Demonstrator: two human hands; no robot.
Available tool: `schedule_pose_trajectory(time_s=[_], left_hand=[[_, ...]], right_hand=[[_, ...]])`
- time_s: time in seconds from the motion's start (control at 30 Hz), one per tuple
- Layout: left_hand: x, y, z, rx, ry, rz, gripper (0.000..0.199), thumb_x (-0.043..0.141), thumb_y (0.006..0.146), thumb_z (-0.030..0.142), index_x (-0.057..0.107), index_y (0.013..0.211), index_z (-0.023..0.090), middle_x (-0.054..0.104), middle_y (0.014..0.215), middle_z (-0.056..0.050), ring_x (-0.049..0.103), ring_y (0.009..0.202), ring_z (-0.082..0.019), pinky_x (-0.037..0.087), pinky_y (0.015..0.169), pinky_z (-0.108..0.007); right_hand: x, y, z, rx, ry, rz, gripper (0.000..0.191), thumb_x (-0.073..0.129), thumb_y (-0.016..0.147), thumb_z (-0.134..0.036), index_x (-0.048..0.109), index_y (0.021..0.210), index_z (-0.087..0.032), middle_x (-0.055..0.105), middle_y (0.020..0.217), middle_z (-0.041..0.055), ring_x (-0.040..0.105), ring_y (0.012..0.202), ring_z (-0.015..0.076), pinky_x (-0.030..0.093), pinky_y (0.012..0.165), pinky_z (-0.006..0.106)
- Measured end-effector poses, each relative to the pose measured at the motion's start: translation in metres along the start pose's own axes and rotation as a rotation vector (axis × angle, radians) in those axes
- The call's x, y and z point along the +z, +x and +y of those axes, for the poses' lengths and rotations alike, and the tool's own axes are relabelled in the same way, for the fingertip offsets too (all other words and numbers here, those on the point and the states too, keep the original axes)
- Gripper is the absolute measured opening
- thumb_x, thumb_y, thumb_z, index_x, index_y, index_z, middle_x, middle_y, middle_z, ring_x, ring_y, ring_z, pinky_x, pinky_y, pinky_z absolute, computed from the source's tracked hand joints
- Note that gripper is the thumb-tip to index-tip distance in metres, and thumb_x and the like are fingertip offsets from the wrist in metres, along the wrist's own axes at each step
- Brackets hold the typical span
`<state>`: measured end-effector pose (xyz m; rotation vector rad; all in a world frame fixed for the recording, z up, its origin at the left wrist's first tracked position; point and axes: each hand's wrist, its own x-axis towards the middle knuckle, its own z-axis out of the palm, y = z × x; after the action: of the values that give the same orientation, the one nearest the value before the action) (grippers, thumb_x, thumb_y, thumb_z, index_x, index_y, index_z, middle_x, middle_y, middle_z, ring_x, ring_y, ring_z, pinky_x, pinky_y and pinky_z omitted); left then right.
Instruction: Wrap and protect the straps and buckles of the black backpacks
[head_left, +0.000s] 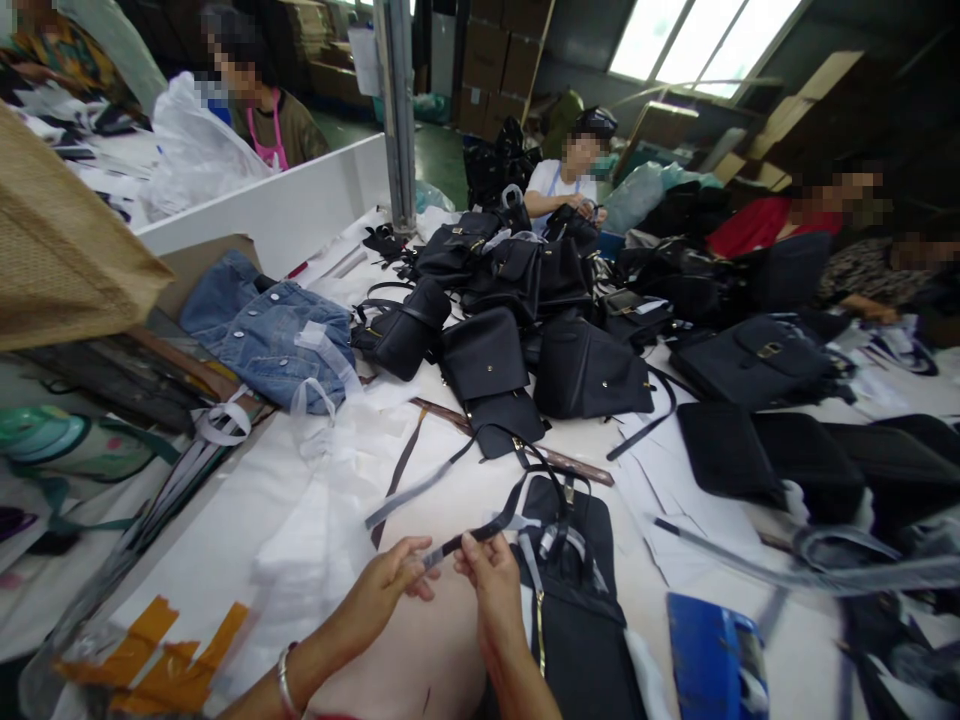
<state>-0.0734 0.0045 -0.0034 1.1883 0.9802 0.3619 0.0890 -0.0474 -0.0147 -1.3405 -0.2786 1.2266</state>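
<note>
A black bag strap (484, 528), partly covered in clear plastic, stretches between my two hands. My left hand (391, 582), with a silver bangle at the wrist, is closed on the strap's plastic-covered end. Just to the right, my right hand (491, 578) pinches the same strap between thumb and fingers. The strap curves up toward a black backpack (581, 640) lying by my right forearm, its gold zipper facing me. Another plastic-wrapped strap (420, 490) lies loose past my hands.
Several black bags (487, 355) crowd the table beyond. A denim garment (274, 325) and thin white packing sheets (307, 540) lie left, near orange tape strips (169, 645). A blue object (716, 655) sits at right. A co-worker (562, 185) handles a bag across the table.
</note>
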Motion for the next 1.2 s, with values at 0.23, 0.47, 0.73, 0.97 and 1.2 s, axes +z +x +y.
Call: schedule_pose_trajectory(time_s=[0.23, 0.47, 0.73, 0.97, 1.2], left_hand=[[-0.006, 0.012, 0.012, 0.017, 0.06, -0.05, 0.026, 0.048, 0.09, 0.039, 0.056, 0.084, 0.015, 0.071, 0.081, -0.008, 0.067, 0.071, -0.019, 0.049, 0.069, -0.032], [0.006, 0.014, 0.014, 0.12, 0.45, -0.037, 0.033, 0.031, 0.096, 0.041, 0.054, 0.087, 0.02, 0.069, 0.074, -0.004, 0.065, 0.071, -0.02, 0.043, 0.066, -0.029], [0.006, 0.013, 0.011, 0.159, 0.805, -0.133, 0.019, 0.03, 0.096, 0.033, 0.046, 0.091, 0.022, 0.066, 0.07, -0.005, 0.061, 0.064, -0.022, 0.035, 0.058, -0.029], [0.011, 0.026, 0.023, 0.098, 0.564, -0.104, 0.023, 0.031, 0.095, 0.037, 0.047, 0.085, 0.023, 0.068, 0.075, -0.002, 0.062, 0.07, -0.019, 0.04, 0.067, -0.028], [0.019, 0.045, 0.022, 0.072, 0.45, -0.007, 0.022, 0.035, 0.094, 0.038, 0.047, 0.083, 0.023, 0.067, 0.068, -0.001, 0.063, 0.068, -0.02, 0.04, 0.066, -0.029]], right_hand=[[-0.005, -0.003, -0.001, 0.012, 0.004, -0.002, 0.033, 0.074, 0.073, -0.042, 0.06, 0.09, -0.017, 0.06, 0.073, 0.0, 0.059, 0.067, 0.0136, 0.048, 0.061, 0.025], [-0.011, -0.007, 0.012, 0.127, 0.034, 0.017, 0.042, 0.077, 0.067, -0.046, 0.064, 0.095, -0.018, 0.063, 0.078, 0.0019, 0.06, 0.071, 0.0147, 0.049, 0.062, 0.025], [-0.022, -0.003, 0.005, 0.245, -0.027, -0.137, 0.047, 0.078, 0.062, -0.052, 0.065, 0.089, -0.016, 0.061, 0.074, 0.002, 0.058, 0.068, 0.0146, 0.047, 0.06, 0.025], [-0.025, 0.013, -0.021, 0.059, -0.046, -0.063, 0.033, 0.071, 0.072, -0.048, 0.059, 0.081, -0.018, 0.062, 0.077, 0.0011, 0.057, 0.07, 0.0134, 0.047, 0.066, 0.024], [-0.02, 0.017, 0.003, 0.136, -0.066, -0.149, 0.037, 0.071, 0.071, -0.051, 0.061, 0.086, -0.018, 0.065, 0.077, 0.0021, 0.06, 0.069, 0.016, 0.047, 0.065, 0.027]])
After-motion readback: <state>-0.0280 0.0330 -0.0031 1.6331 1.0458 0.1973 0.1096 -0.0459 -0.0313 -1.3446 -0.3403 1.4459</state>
